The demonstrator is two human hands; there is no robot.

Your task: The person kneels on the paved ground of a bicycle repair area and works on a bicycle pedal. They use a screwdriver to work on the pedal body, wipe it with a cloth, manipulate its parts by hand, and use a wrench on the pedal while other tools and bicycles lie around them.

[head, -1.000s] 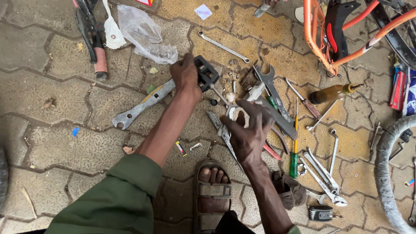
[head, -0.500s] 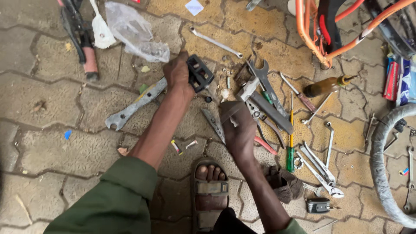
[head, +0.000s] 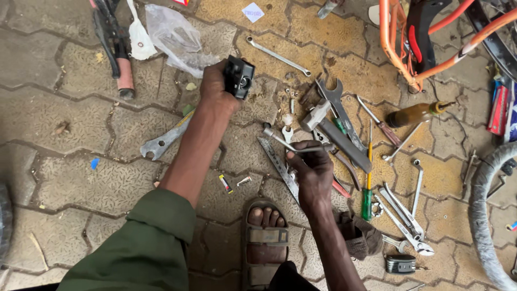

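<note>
Paving stones [head: 64, 124] underlie left fingers [head: 215, 81] gripping black part [head: 239, 77], right [head: 309, 167] gripping wrench [head: 285, 141].

Spanners [head: 277, 55], screwdriver [head: 367, 186] — perhaps pliers [head: 114, 40].

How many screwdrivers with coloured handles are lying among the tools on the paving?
2: a green-handled screwdriver lies upright in the picture, right of the right hand; a brown-handled screwdriver lies near the orange bicycle frame. Others may hide in the pile.
</note>
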